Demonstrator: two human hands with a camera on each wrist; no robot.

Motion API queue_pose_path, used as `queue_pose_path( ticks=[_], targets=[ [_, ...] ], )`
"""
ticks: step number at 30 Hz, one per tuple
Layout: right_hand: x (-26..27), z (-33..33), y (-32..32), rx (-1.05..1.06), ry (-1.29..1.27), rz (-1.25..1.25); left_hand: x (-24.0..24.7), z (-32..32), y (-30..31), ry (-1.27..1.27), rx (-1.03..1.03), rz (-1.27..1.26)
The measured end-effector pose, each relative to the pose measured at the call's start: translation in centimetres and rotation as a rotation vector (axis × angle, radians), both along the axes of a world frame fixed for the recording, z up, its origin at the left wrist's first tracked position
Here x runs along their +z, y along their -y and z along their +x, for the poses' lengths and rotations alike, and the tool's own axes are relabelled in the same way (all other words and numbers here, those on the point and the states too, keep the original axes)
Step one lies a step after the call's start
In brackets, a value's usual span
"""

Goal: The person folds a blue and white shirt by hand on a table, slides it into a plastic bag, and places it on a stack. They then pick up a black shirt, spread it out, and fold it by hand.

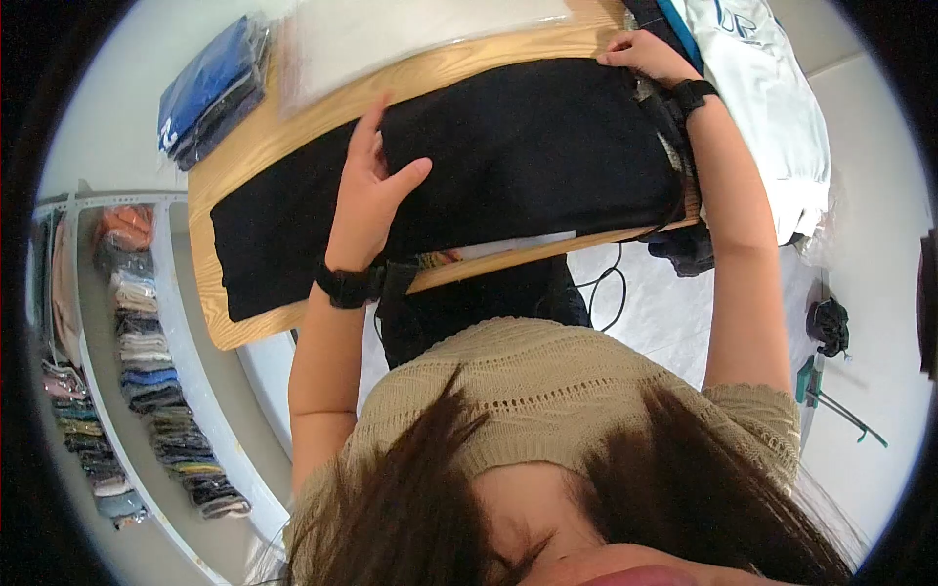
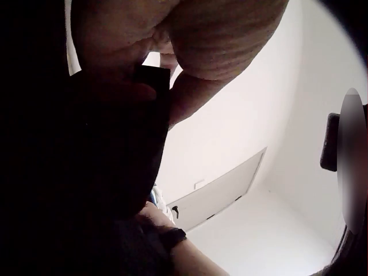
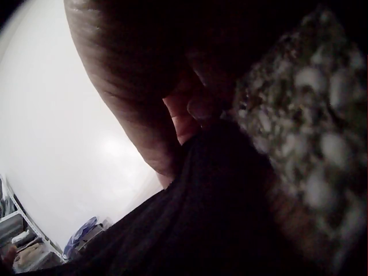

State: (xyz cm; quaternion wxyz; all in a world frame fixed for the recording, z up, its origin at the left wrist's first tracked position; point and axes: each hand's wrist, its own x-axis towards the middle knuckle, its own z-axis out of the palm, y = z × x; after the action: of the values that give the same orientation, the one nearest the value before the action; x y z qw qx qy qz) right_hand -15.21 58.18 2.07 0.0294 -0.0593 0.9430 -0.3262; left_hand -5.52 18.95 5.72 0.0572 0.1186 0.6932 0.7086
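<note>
A long black folded garment [image 1: 528, 146] lies across the wooden table [image 1: 220, 327], its kind not plain from the folds. My right hand [image 1: 653, 57] pinches its far right corner; in the right wrist view the fingers [image 3: 164, 152] close on the dark cloth [image 3: 190, 201]. Over the garment's left-middle part is my left hand [image 1: 371, 190], thumb and fingers spread apart. The left wrist view is very dark there, with the hand [image 2: 213, 40] close above black cloth. Each wrist wears a black band.
Clear plastic bags [image 1: 410, 39] lie along the table's far side. Bagged blue and dark clothes [image 1: 215, 88] sit at the far left corner. A white garment [image 1: 762, 107] is at the right. Shelves of folded clothes [image 1: 147, 342] stand on the left. A speckled textured thing [image 3: 310, 115] is beside the right hand.
</note>
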Motion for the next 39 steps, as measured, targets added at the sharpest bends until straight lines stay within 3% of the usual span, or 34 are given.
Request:
queue_pose_path(
  ticks=[2, 3, 4, 6, 8, 10, 11, 12, 15, 16, 18, 22, 24, 27, 28, 30, 32, 36, 39],
  targets=[
    [-0.4, -0.2, -0.2, -0.001, 0.052, -0.03, -0.3, -0.9, 0.9, -0.079, -0.192, -0.334],
    [-0.6, -0.1, -0.2, 0.005, 0.035, -0.047, 0.0, -0.6, 1.0, 0.071, -0.176, -0.504],
    [-0.7, -0.2, -0.3, 0.012, 0.018, -0.065, -0.4, -0.5, 1.2, 0.073, -0.17, -0.502],
    [-0.9, -0.6, -0.8, 0.01, 0.018, -0.035, -1.8, -0.2, 1.8, -0.175, -0.089, -0.716],
    [-0.9, -0.6, -0.8, 0.02, 0.08, -0.087, -2.1, 0.4, 1.9, -0.231, 0.003, -0.717],
    [-0.5, -0.4, -0.5, 0.012, 0.084, -0.063, -1.1, 1.1, 1.6, -0.338, 0.234, -0.785],
    [-0.1, -0.2, -0.2, 0.0, 0.089, -0.038, -0.7, 1.2, 1.8, -0.746, 0.226, -0.904],
    [-0.5, -0.5, -0.4, 0.004, 0.087, -0.035, -0.7, 1.6, 1.8, -0.746, 0.233, -0.903],
    [-0.2, -0.6, -0.5, 0.054, 0.075, -0.048, -1.6, 2.6, 2.0, -0.541, -0.388, -0.887],
    [0.3, -0.3, -0.6, 0.012, 0.132, -0.086, -2.0, 3.0, 2.2, -0.552, -0.397, -0.87],
    [2.3, 1.5, -1.0, -0.014, 0.181, -0.098, -1.4, 4.5, 2.0, -0.626, -0.293, -0.959],
    [7.3, 10.0, -2.1, 0.065, -0.095, -0.119, -0.6, 6.0, 5.5, -0.539, -0.19, -0.935],
    [8.3, 15.4, -1.1, -0.068, -0.066, -0.164, -1.3, 6.7, 8.1, -0.508, -0.109, -0.945],
    [5.3, 20.5, 1.0, -0.241, -0.089, -0.156, -3.1, 7.3, 12.5, -0.414, 0.025, -1.096],
    [4.0, 21.6, 2.6, -0.377, -0.096, -0.026, -3.8, 7.4, 13.9, -0.356, 0.074, -1.156],
    [0.7, 22.5, 5.8, -0.554, -0.27, -0.036, -5.0, 7.6, 16.0, -0.288, 0.127, -1.219],
    [-2.1, 22.7, 8.8, -0.653, -0.546, 0.175, -5.4, 8.2, 17.1, -0.217, 0.186, -1.28],
    [-4.0, 21.7, 13.8, -0.597, -0.533, 0.465, -5.6, 8.7, 18.1, -0.158, 0.283, -1.469],
    [-3.3, 20.5, 14.9, -0.553, -0.541, 0.475, -5.3, 8.7, 19.2, -0.101, 0.34, -1.499]
  ],
)
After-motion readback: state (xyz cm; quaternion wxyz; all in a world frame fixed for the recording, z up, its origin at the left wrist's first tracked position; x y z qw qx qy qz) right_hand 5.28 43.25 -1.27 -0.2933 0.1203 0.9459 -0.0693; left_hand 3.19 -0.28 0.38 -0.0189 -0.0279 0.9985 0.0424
